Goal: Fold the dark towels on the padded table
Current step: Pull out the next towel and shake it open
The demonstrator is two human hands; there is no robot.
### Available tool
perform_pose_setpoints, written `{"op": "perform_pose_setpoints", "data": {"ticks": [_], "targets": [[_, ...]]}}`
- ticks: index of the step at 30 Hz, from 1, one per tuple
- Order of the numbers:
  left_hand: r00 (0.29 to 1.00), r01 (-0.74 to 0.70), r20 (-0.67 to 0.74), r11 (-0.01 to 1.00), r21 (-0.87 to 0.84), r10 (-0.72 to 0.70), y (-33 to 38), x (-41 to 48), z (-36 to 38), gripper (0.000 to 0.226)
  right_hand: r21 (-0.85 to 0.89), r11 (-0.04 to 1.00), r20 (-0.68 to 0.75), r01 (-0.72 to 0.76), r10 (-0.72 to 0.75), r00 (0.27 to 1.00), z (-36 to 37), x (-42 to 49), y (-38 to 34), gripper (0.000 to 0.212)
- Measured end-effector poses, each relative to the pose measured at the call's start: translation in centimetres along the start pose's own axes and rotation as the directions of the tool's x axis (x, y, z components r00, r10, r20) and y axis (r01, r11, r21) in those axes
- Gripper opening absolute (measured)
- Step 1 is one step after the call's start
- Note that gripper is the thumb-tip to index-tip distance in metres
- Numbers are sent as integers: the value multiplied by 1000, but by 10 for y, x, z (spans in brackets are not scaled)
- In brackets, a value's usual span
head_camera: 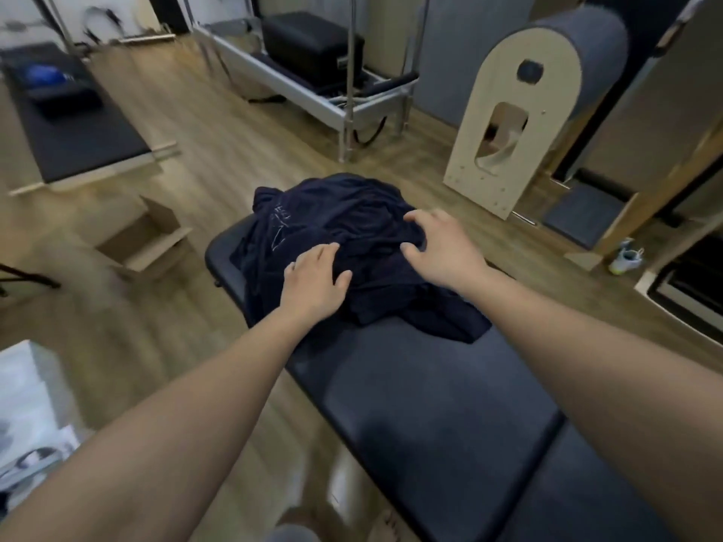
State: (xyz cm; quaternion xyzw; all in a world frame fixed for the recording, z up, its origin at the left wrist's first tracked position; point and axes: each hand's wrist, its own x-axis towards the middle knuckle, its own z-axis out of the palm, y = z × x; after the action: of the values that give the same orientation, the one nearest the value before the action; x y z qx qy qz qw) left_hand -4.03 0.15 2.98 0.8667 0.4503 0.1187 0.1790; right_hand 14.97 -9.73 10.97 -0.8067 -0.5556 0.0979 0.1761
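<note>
A crumpled heap of dark towels point(344, 228) is lying at the far end of the padded tabletop point(410, 385), with one flap trailing toward its right edge. The left hand point(315, 281) is resting on the heap's near left side, fingers relaxed and gripping nothing. The right hand point(442, 248) is reaching over the heap's right side, fingers spread and slightly bent, holding nothing.

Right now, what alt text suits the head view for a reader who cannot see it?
Two hands reach onto a crumpled heap of dark navy towels at the far end of a black padded table: the left hand lies flat on it, the right hand spreads its fingers over it. An open cardboard box sits on the wooden floor.
</note>
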Motion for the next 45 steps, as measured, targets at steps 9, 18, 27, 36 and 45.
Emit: {"op": "perform_pose_setpoints", "data": {"ticks": [9,18,27,36,45], "targets": [[989,77,119,992,101,-89,-103,72,32,69,-38,999,174,14,-7,985,89,92,-32,41],[983,-175,9,962,-211,181,-146,129,31,9,-33,995,376,-99,104,921,178,153,-70,74],[885,-466,-239,773,-430,400,-19,212,-83,12,321,939,-245,-126,211,946,61,169,-66,20],[588,-803,-450,419,-425,672,214,200,-201,47,396,918,-888,11,380,257,-265,97,-49,18],[765,-620,133,777,-110,630,212,128,-57,32,855,518,-512,-22,851,119,-256,-77,55,23]]}}
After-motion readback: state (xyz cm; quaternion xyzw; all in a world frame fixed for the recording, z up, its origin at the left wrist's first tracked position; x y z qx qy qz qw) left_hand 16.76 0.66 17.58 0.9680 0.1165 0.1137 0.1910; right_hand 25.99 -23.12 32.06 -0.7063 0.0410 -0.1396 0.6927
